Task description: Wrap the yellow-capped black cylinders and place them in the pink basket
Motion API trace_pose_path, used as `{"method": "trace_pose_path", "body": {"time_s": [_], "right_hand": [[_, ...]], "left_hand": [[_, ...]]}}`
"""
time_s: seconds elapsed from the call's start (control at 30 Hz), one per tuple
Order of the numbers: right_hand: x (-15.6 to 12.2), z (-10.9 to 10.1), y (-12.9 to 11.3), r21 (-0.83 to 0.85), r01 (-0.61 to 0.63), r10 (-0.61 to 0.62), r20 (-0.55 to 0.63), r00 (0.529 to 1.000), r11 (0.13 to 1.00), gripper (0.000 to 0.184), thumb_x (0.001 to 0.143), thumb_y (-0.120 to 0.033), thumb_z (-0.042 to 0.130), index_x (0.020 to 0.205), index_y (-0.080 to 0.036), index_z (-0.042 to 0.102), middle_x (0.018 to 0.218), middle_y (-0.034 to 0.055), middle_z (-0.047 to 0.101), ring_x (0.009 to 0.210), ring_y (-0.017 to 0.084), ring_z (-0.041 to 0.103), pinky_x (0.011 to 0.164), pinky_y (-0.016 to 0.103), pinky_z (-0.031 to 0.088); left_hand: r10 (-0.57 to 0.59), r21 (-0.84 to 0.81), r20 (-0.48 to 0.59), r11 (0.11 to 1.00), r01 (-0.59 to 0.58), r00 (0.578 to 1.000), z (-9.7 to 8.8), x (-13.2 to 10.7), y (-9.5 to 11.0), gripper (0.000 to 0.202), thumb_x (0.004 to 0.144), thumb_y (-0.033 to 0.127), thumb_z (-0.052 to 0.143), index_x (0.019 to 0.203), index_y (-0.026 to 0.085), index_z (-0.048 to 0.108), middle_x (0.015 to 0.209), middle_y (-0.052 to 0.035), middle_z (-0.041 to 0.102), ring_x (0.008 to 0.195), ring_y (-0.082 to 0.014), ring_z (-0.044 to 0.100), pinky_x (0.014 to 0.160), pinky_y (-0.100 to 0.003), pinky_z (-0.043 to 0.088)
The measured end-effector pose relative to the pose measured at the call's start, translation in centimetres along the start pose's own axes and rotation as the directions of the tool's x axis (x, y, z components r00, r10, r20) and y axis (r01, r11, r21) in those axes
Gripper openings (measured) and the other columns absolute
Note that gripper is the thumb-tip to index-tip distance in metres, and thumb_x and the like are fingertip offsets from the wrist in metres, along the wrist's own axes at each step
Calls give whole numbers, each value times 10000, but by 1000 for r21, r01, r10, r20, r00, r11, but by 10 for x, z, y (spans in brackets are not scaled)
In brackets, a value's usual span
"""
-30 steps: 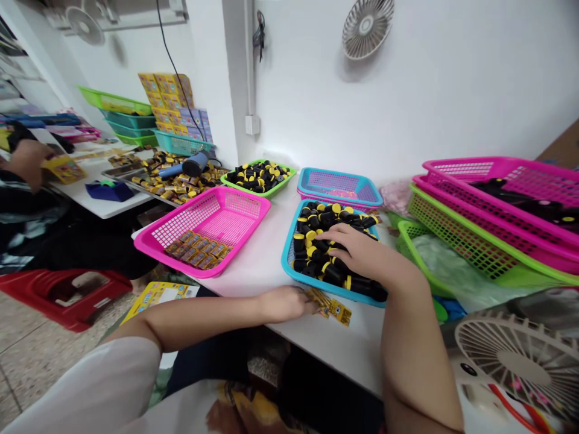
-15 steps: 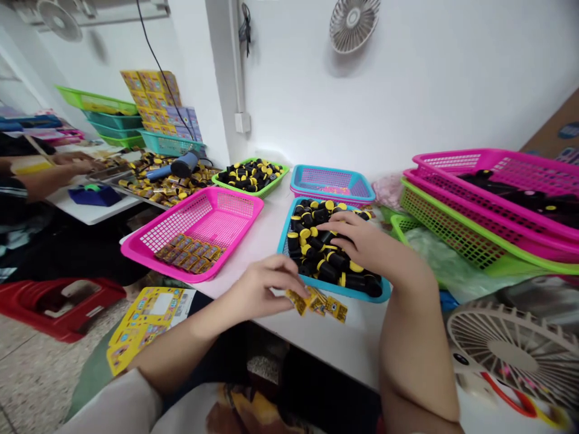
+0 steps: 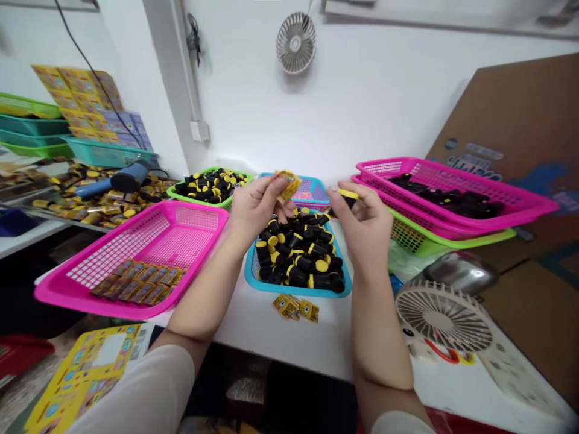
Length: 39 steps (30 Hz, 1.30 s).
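Pinched in my left hand (image 3: pixel 256 208) is a small yellow printed sleeve (image 3: pixel 287 185), held up above the far side of the blue basket (image 3: pixel 296 291). My right hand (image 3: pixel 368 232) grips a small black bottle with a yellow cap (image 3: pixel 348 196), raised at the basket's right side. Many similar black bottles (image 3: pixel 298 247) with yellow caps fill the blue basket between my forearms. Several flat yellow printed sleeves (image 3: pixel 296 307) lie on the white table just in front of it.
At left, a pink basket (image 3: pixel 199 223) holds rows of wrapped pieces (image 3: pixel 140 282). Behind it stands a green basket (image 3: pixel 169 191) of bottles. Stacked pink and green baskets (image 3: pixel 452 220) and a beige fan (image 3: pixel 443 319) are on the right. A large cardboard box (image 3: pixel 511 120) leans behind.
My left hand has lifted a yellow sleeve from the table's front. My right hand has come up out of the blue basket with a bottle. The view has turned right.
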State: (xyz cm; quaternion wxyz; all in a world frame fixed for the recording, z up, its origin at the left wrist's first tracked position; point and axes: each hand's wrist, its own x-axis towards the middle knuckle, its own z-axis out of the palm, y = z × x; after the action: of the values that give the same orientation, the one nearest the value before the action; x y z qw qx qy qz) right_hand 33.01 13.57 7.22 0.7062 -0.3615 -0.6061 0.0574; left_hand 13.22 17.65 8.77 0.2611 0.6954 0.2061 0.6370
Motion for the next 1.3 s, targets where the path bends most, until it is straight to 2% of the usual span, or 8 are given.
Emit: {"method": "trace_pose_path", "body": {"time_s": [0.13, 0.3, 0.57, 0.77, 0.9, 1.03, 1.2, 1.3], "right_hand": [[8, -10, 19, 59, 1, 2, -43, 999, 998, 353, 1029, -529, 676, 1301, -310, 730, 1230, 53, 762, 1133, 226, 779, 1065, 484, 652], [4, -7, 28, 60, 11, -11, 9, 1000, 998, 424, 1095, -548, 542, 1410, -324, 716, 1391, 66, 734, 1270, 249, 746, 1108, 512, 637], [-12, 17, 0, 119, -168, 165, 37, 986, 978, 433, 996, -631, 687, 1256, -308, 811, 1272, 23, 810, 1175, 250, 789, 1019, 497, 694], [-14, 20, -2, -14, -30, 30, -37, 999, 999, 302, 953, -542, 782, 1143, -317, 851, 1156, 13, 841, 1126, 243, 801, 1051, 501, 681], [-14, 20, -4, -112, 80, -85, -39, 996, 991, 310, 933, -494, 814, 1203, -343, 844, 1223, 16, 828, 1221, 272, 771, 1173, 549, 598], [-15, 18, -9, -198, 193, -189, 42, 981, 961, 263, 992, -466, 745, 1199, -340, 847, 1259, 24, 830, 1230, 276, 769, 1189, 552, 581], [-15, 16, -16, -186, 228, -208, 119, 971, 956, 245, 1004, -486, 733, 1150, -330, 853, 1253, 36, 833, 1178, 266, 789, 1084, 512, 654], [-13, 13, -15, -53, 201, -194, 117, 974, 978, 274, 950, -483, 809, 1163, -313, 839, 1206, 42, 830, 1154, 251, 791, 1035, 471, 681]], "left_hand": [[-65, 198, 384, 980, -13, 921, -12, 7, -24, 323, 1037, 293, 496, 1080, 143, 779, 867, -29, 821, 657, -110, 730, 608, -220, 598], [-40, 355, 558, 915, -195, 829, -18, 11, -36, 536, 955, 88, 459, 1402, 217, 725, 928, 36, 826, 813, -97, 752, 892, -257, 598], [41, 250, 576, 942, -223, 817, -13, 9, -33, 586, 956, 92, 456, 1486, 194, 683, 830, 44, 799, 825, -82, 755, 822, -169, 537], [40, 205, 553, 962, -182, 832, -12, 7, -26, 557, 973, 117, 432, 1453, 200, 702, 774, 56, 762, 745, -75, 715, 731, -157, 534], [-25, 112, 533, 993, -41, 846, -9, 5, -22, 432, 1055, 316, 492, 1367, 180, 757, 857, 6, 790, 719, -94, 729, 693, -178, 570], [-9, 4, 463, 1000, 8, 886, -9, 3, -22, 572, 981, 517, 711, 1414, 144, 736, 942, -36, 809, 841, -141, 745, 783, -230, 612], [-23, -115, 461, 990, 86, 887, -9, 1, -21, 826, 905, 401, 807, 1651, 259, 483, 1301, -84, 771, 1008, -183, 781, 803, -272, 662], [47, -107, 410, 994, -3, 911, -7, 2, -19, 966, 889, 354, 810, 1715, 359, 311, 1699, -105, 481, 1388, -267, 672, 910, -291, 674]]}}
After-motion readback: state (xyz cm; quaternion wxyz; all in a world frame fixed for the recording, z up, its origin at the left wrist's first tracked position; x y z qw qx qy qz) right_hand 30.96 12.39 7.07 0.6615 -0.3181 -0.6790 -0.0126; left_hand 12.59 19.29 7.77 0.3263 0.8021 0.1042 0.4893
